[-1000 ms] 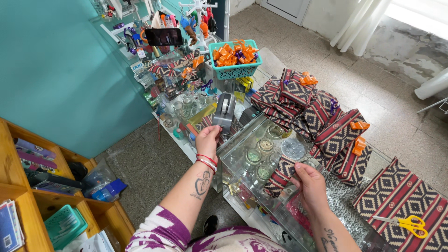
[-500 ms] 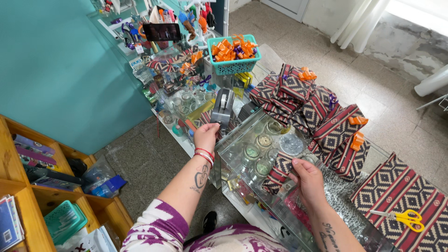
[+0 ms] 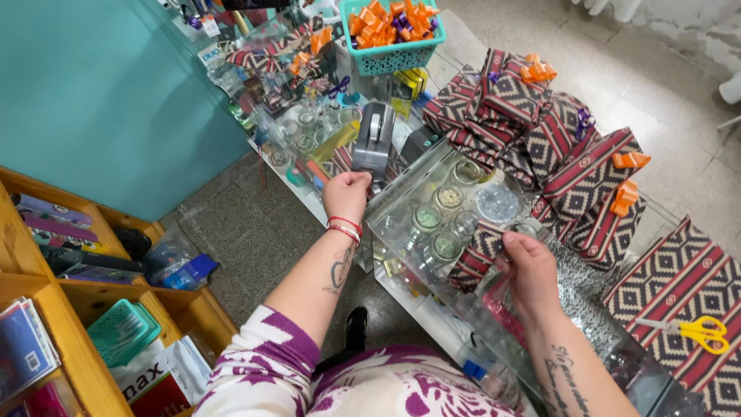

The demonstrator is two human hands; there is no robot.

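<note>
**Hands at a crowded glass counter of wrapped boxes**

A glass counter (image 3: 432, 324) runs diagonally over a speckled grey stone floor (image 3: 247, 232), with a flat teal wall (image 3: 100, 93) beyond it and wooden shelves (image 3: 69, 309) of stationery just behind the person. On the counter sits a grey tape dispenser (image 3: 373, 141), smooth, hard and rounded on top. The left hand (image 3: 346, 195) rests at its near end, fingers curled against its base; whether they clasp anything cannot be told. Just right of the dispenser, the right hand (image 3: 529, 262) pinches a small wrapped box (image 3: 478, 255) in red, black and white zigzag paper. Further right of the dispenser lies a heap of gift boxes (image 3: 540, 131) in the same paper, some with glossy orange bows. Behind the dispenser stands a teal plastic basket (image 3: 390, 58) of orange bows. Far right of it lie yellow-handled scissors (image 3: 695, 330).
</note>
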